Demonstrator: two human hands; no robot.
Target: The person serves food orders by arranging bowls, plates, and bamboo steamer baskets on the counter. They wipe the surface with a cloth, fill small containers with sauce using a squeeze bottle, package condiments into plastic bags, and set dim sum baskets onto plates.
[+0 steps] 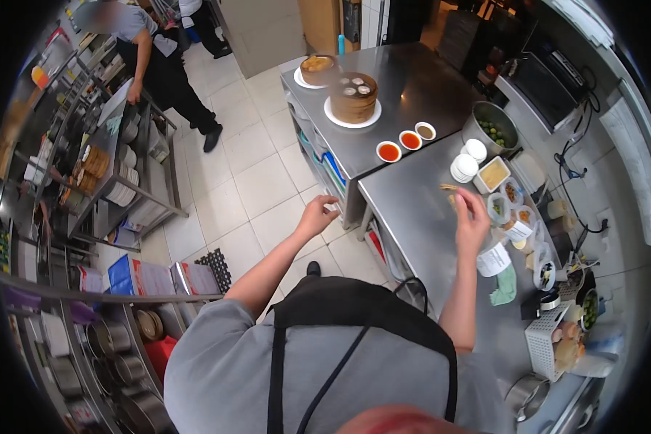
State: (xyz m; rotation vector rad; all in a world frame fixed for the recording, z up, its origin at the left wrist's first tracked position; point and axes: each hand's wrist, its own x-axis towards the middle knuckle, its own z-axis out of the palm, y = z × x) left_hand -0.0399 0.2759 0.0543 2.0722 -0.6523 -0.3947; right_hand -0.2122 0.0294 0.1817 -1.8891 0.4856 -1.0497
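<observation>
My right hand (471, 215) is raised over the steel counter, its fingers pinched around a small yellow-brown piece (449, 187) whose kind I cannot make out. Close by are stacked white dishes (464, 168), a tub of pale yellow food (494, 175) and a small tub of chopped greens (498, 207). Over the floor gap, my left hand (318, 218) is held in the air with curled fingers apart and nothing in them. Ahead on the table, three sauce dishes (389, 152) stand in a row beside a bamboo steamer (354, 101) with white dumplings on a plate.
A second steamer (317, 66) with yellow food sits farther back. A large pot of green items (493, 126) stands against the wall. Lower right are a green cloth (505, 286) and a white basket (545, 340). A person (141, 58) stands at the left shelving (123, 173).
</observation>
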